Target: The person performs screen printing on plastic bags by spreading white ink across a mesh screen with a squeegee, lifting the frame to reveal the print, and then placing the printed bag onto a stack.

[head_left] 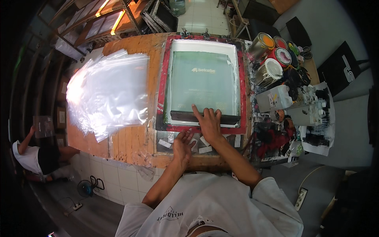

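A screen printing frame with red edges lies in front of me, its pale green mesh bearing a small white design. Across the near end of the mesh rests a dark squeegee. My right hand grips the squeegee from above, index finger stretched forward over it. At the frame's near edge is my left hand, palm turned up, fingers loosely bent and apart, with nothing visible in them. Whether its fingertips touch the frame I cannot tell. Small white pieces lie on the table around the hands.
Clear plastic bags are piled on the wooden table at left. Clamps sit at the frame's far edge. Paint cans and plastic jugs crowd the right side. Another person is at far left, near a fan.
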Demonstrator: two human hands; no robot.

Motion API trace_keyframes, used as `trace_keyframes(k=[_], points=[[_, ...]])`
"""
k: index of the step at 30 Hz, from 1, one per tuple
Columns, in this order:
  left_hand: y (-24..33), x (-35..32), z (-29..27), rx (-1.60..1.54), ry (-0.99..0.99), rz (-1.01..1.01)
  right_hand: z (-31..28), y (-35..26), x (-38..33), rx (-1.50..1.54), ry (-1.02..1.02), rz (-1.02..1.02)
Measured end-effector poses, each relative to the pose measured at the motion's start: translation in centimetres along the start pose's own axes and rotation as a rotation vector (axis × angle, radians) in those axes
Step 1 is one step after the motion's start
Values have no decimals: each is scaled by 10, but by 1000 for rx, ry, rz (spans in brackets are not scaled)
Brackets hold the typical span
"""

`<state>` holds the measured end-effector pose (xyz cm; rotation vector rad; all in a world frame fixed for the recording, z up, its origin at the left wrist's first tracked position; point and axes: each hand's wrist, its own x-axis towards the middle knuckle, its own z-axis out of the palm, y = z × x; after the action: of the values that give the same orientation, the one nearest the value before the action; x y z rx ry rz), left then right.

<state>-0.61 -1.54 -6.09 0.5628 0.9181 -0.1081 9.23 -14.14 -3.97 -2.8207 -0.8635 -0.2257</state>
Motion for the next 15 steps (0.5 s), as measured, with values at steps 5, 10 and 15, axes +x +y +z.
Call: trace_keyframes(k=[5,10,15], points=[[1,-3,8,43,8,20,9,8,10,40,39,-4],[0,-3,5,-8,48,-10,22,39,71,96,114,-22],[2,-11,11,-27,72,7,51,86,166,16,171,-10]])
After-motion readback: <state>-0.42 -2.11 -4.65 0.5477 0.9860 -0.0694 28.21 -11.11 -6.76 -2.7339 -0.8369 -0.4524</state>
